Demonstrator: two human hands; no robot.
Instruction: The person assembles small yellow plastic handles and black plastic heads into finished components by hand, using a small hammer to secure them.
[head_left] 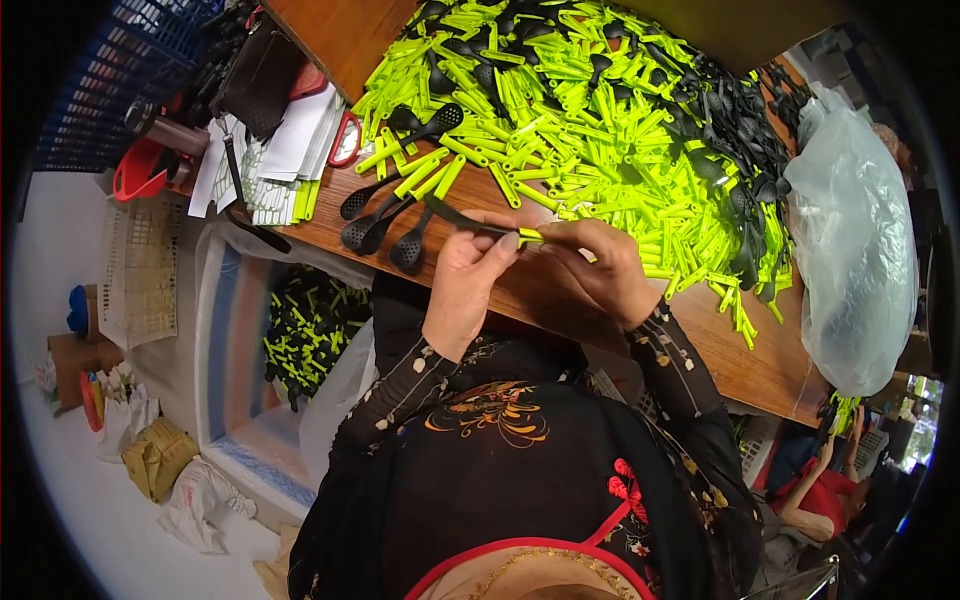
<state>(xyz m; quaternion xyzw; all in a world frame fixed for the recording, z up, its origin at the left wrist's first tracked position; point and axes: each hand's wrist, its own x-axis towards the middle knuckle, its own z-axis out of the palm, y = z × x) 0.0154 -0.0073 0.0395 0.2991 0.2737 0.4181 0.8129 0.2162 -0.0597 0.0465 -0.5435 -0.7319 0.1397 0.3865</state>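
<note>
Bright light picks out the yellow-green handles (610, 180) and glints off the translucent plastic bag (855, 250); shade pools beneath the table (770, 370); a patch (916, 435) at lower right burns out near-white (blue fringing tints the rim nearby). Fisheye distortion bends straight edges toward a blackened border.

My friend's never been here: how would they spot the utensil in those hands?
Find the brown wooden table bearing heaped lime-green plastic handles. Above its near edge, in the left hand and right hand, is a slim black utensil, green at its right end. Its neighbours lie loose; this one is held.
</note>
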